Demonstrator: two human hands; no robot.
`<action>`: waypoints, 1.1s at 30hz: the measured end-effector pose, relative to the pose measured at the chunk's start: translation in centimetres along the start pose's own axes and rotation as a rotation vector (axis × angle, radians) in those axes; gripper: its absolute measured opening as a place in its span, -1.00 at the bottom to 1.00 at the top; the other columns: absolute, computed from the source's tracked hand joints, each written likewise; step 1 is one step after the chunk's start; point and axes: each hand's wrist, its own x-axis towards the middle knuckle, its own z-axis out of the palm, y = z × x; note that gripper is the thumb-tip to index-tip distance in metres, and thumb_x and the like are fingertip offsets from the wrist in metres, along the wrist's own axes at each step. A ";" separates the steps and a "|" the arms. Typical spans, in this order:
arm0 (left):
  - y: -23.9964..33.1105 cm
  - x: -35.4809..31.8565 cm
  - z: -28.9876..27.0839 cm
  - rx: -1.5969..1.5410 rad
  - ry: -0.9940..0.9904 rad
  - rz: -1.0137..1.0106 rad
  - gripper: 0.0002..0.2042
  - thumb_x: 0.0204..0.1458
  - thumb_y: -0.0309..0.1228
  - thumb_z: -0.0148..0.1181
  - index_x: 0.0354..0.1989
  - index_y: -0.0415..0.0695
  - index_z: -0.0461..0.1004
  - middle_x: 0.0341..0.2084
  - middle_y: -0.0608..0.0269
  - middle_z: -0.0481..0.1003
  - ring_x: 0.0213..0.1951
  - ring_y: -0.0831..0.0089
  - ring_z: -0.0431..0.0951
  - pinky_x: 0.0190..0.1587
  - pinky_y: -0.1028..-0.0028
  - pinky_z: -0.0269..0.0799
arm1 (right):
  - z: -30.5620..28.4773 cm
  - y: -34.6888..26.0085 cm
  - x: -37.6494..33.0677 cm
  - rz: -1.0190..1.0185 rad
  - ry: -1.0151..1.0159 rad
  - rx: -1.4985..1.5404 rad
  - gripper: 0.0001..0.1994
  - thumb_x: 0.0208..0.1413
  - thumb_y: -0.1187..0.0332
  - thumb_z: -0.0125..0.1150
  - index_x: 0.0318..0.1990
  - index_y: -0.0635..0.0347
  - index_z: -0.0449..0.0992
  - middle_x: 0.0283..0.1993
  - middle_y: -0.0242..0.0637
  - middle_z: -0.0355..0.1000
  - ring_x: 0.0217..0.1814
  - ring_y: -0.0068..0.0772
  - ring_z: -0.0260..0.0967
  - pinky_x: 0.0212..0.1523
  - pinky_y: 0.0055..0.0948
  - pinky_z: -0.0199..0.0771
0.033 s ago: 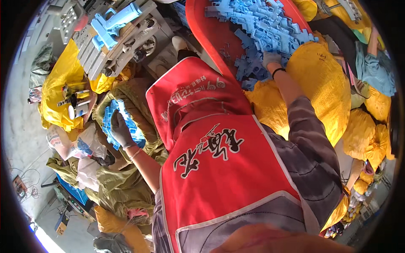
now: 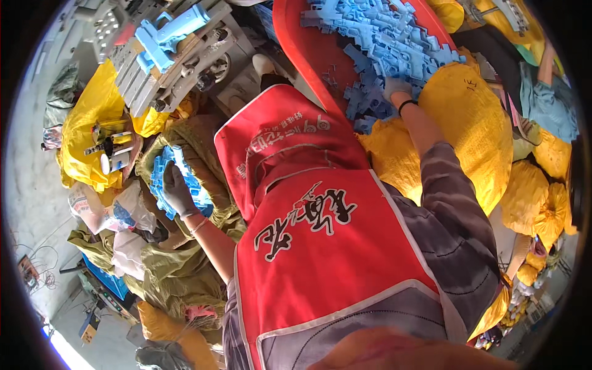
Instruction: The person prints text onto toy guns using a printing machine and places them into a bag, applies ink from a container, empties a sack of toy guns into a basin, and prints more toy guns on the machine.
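My left hand, in a grey glove, lies with its fingers stretched over blue plastic toy-gun parts in the mouth of an olive woven sack. No part stands clear within its grasp. On the right, my right hand, gloved in pale grey, reaches to the near edge of a heap of light-blue toy-pistol pieces. The heap fills part of a large red tub. Its fingertips go in against the pieces, so I cannot see whether they grip one.
A blue toy pistol rests on a grey metal machine at the far left. Full yellow sacks stand beside the tub and along the right. Plastic bags lie left of the olive sack. Another person's arm shows at the far right.
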 end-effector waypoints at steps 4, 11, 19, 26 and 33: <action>-0.7 -0.2 -0.9 -0.053 0.031 0.015 -0.74 0.16 -0.40 0.09 -0.04 -0.27 0.50 -0.16 0.22 0.55 -0.13 0.52 0.51 -0.03 0.51 0.40 | -1.2 -0.5 -1.2 -0.255 0.236 0.241 -0.70 0.04 0.32 0.00 -0.07 0.09 0.50 -0.09 -0.11 0.50 -0.02 0.00 0.43 -0.07 -0.14 0.43; 6.4 1.8 -1.8 -0.012 0.151 0.163 -0.75 0.12 -0.39 0.12 -0.09 -0.24 0.53 -0.21 0.14 0.59 -0.17 0.47 0.56 -0.06 0.50 0.41 | -1.1 -3.1 -4.6 -0.702 -0.234 0.638 -0.52 0.05 0.40 0.00 0.19 0.10 0.27 0.03 -0.04 0.40 0.05 -0.16 0.35 0.07 -0.27 0.32; 15.1 5.8 -1.9 0.002 0.243 0.594 -0.80 0.05 -0.41 0.17 -0.17 -0.20 0.56 -0.20 0.11 0.57 -0.12 0.26 0.57 -0.05 0.40 0.42 | -0.3 -5.5 -6.0 -0.656 -0.133 0.845 -0.51 0.21 0.38 -0.14 0.29 0.32 0.09 0.14 -0.05 0.33 0.18 -0.12 0.24 0.20 -0.41 0.19; 20.2 11.5 0.4 0.096 0.018 0.732 -0.68 -0.03 -0.30 0.26 -0.09 -0.13 0.51 -0.23 0.07 0.57 -0.15 0.19 0.57 -0.10 0.36 0.45 | -8.1 -5.5 -11.0 -0.611 0.059 1.494 -0.51 0.28 0.01 -0.14 0.20 0.14 0.27 -0.04 -0.32 0.41 -0.20 -0.53 0.39 -0.22 -0.55 0.38; 21.0 12.7 0.1 0.040 -0.009 0.761 -0.65 -0.11 -0.30 0.35 -0.11 -0.12 0.53 -0.24 0.14 0.58 -0.17 0.30 0.60 -0.11 0.42 0.49 | -18.6 -9.3 -15.3 -1.032 0.409 1.729 -0.64 0.30 0.28 -0.12 0.19 0.22 0.26 -0.14 -0.44 0.36 -0.34 -0.66 0.19 -0.28 -0.63 0.29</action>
